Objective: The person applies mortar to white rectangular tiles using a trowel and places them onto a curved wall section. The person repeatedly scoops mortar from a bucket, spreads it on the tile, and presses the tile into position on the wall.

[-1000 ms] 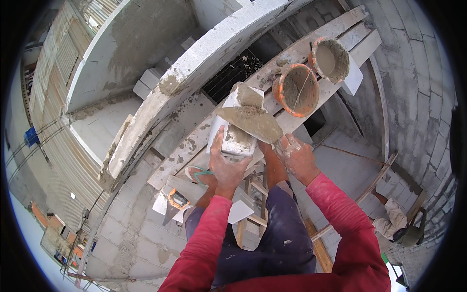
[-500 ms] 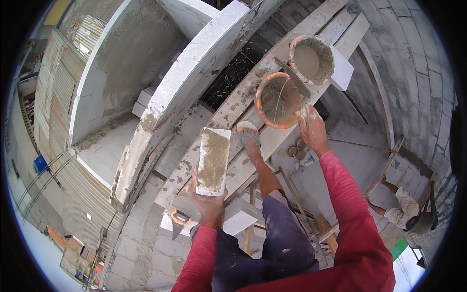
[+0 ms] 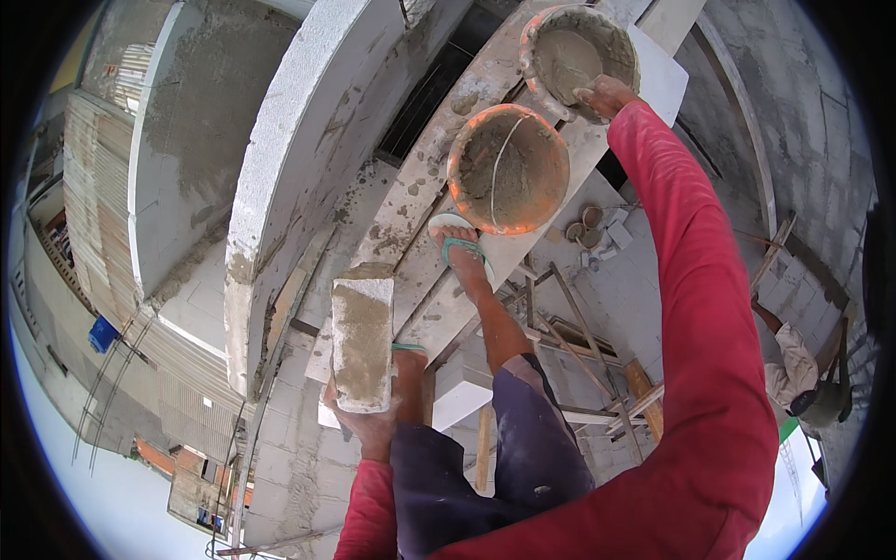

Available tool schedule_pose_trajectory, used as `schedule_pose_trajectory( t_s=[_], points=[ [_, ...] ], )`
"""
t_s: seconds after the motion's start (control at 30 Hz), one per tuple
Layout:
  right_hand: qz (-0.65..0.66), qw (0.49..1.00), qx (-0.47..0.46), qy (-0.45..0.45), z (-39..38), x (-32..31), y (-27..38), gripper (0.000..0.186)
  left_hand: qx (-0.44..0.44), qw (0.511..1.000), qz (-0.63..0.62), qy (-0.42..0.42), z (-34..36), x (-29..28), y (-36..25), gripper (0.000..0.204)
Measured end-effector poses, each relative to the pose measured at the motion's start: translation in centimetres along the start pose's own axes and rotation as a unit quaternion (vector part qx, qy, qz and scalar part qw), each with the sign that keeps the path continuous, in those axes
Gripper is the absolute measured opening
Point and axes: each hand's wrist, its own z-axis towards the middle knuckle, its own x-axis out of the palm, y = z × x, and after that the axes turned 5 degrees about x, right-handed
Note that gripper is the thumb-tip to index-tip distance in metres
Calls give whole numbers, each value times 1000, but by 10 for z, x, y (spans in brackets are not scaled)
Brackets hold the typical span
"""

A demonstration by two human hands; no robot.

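My left hand [image 3: 371, 431] grips the lower end of a white lightweight block [image 3: 364, 345], whose upper face carries a layer of grey mortar. At the far bucket [image 3: 530, 51], orange-rimmed and holding wet grey mortar [image 3: 567, 62], my right hand [image 3: 607, 95] is closed over the near right rim. It holds the trowel seen in the earlier frame; the blade is now hidden in or behind the bucket. Nearer stands a second orange bucket [image 3: 457, 159], mortar-smeared inside, with a thin wire handle across its mouth.
Both buckets stand on mortar-spotted planks [image 3: 411, 219], where my sandalled foot [image 3: 459, 245] also rests. A white block wall [image 3: 280, 121] rises at left. Below right lie scaffold timbers [image 3: 597, 364] and small containers [image 3: 588, 224]. Another person [image 3: 793, 364] is at far right.
My right hand has moved up and away from beside the nearer bucket to the far one, taking the trowel along. The block in my left hand has come nearer and is turned more upright.
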Motion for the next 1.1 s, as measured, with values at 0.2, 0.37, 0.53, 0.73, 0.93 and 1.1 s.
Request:
schedule_pose_trajectory(
  t_s=[0.2, 0.37, 0.53, 0.73, 0.93, 1.1],
  points=[
    [324, 942, 14, 86, -80, -22, -48, 48, 31, 998, 42, 27, 3, 7, -3, 94],
    [277, 956, -73, 60, -216, -36, -11, 43, 34, 998, 47, 6, 3, -1, -7, 94],
    [238, 925, -297, 19, -368, 13, 45, 33, 19, 1000, -20, -4, 3, -9, -1, 98],
    [119, 890, -374, -233, -447, 119, 149, 39, 47, 997, -58, -15, -11, -13, 17, 97],
    [214, 905, -318, -186, -512, 187, 136, 38, 76, 992, -96, -16, -10, -21, 36, 99],
    [209, 930, -293, -81, -487, 117, 181, 34, 46, 986, -158, -16, -20, -23, 55, 99]
  ],
)
